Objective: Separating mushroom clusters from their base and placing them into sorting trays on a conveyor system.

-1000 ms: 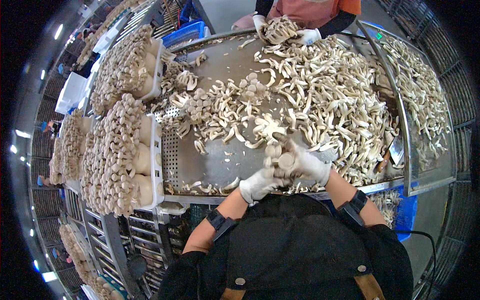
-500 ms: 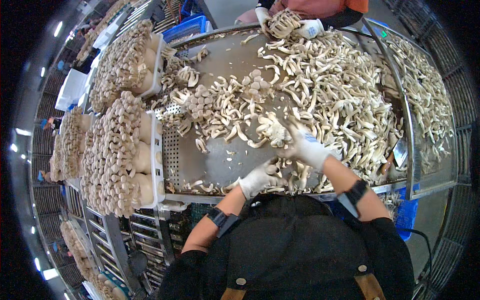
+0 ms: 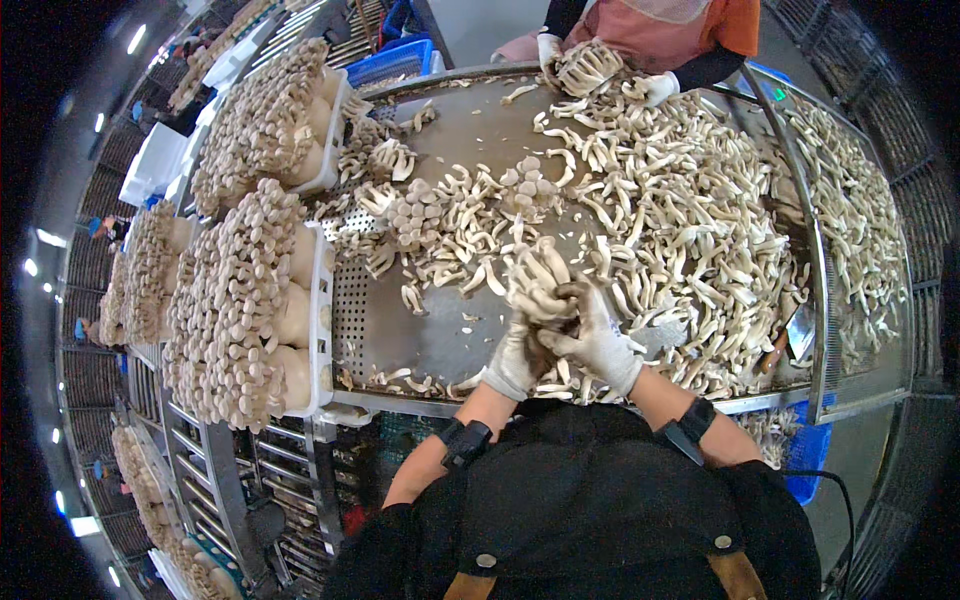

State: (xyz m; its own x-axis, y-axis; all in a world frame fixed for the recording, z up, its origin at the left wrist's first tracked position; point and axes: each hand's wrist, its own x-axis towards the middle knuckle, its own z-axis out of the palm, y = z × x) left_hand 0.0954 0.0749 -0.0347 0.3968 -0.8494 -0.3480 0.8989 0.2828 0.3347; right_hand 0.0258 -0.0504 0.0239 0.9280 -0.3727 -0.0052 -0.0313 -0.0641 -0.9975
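Between both gloved hands I hold a mushroom cluster (image 3: 540, 282), its pale stems fanned upward over the near part of the metal table (image 3: 400, 335). My left hand (image 3: 518, 360) is closed round the cluster's lower left side. On its right, my right hand (image 3: 596, 338) grips the base, its fingertips dark with dirt. A heap of loose mushrooms (image 3: 690, 230) spreads to the right of my hands. Farther left lie more loose mushrooms and small uncut clusters (image 3: 415, 215).
White crates (image 3: 322, 330) of bottled mushrooms stand along the left side. Across the table a person in an orange top (image 3: 650, 35) holds another cluster (image 3: 588, 70) in gloved hands. A metal blade (image 3: 800, 330) lies by the right-hand divider (image 3: 818, 250). A blue basket (image 3: 808, 450) sits below.
My right hand has picked up the cluster from the table and brought it nearer to me. My left hand has moved right and closed on it too. The view has shifted slightly.
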